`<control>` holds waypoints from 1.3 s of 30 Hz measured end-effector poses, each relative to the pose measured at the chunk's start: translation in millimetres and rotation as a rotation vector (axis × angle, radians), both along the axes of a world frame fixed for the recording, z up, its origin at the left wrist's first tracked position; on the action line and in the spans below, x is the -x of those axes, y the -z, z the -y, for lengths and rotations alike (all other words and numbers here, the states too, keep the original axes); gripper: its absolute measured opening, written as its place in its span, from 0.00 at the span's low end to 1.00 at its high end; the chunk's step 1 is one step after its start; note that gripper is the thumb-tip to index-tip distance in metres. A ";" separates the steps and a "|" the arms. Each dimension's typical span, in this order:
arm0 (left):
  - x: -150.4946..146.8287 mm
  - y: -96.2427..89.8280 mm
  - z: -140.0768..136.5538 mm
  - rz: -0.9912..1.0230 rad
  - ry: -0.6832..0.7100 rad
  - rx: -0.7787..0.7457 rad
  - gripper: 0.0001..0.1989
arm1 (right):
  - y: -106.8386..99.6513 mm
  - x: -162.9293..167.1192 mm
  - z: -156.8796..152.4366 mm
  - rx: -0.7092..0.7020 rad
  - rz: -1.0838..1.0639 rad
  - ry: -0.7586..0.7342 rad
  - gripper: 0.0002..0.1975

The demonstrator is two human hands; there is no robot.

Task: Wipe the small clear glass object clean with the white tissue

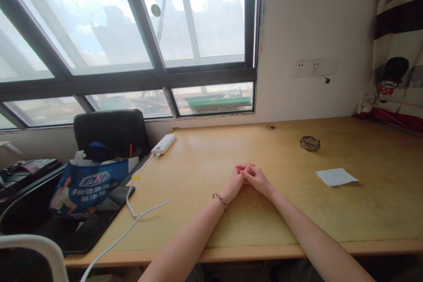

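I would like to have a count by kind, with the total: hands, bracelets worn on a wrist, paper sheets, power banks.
Hands: 2 (left hand, right hand)
Worn bracelet: 1
Paper sheet: 1
Power bank: 1
Total: 5

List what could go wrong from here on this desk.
The white cable trails over the front edge of the desk; snagging it with the left hand might shift the white device it seems to run to. If the right hand swings outward, it could brush the white paper out of place.
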State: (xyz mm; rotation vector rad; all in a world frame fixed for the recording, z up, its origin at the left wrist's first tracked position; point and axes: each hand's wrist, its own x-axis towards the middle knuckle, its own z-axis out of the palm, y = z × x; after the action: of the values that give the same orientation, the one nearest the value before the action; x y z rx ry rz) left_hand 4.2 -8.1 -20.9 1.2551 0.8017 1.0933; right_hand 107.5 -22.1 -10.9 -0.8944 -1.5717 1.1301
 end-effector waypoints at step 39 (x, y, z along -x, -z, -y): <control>-0.8 -1.4 -0.6 -0.021 -0.007 -0.010 0.15 | -0.8 -0.2 0.3 0.010 -0.005 -0.004 0.17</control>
State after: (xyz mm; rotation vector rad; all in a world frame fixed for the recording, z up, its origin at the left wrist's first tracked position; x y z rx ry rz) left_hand 5.0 -7.6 -19.5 1.2752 0.8178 1.0923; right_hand 107.7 -22.4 -10.1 -0.8944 -1.5661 1.1430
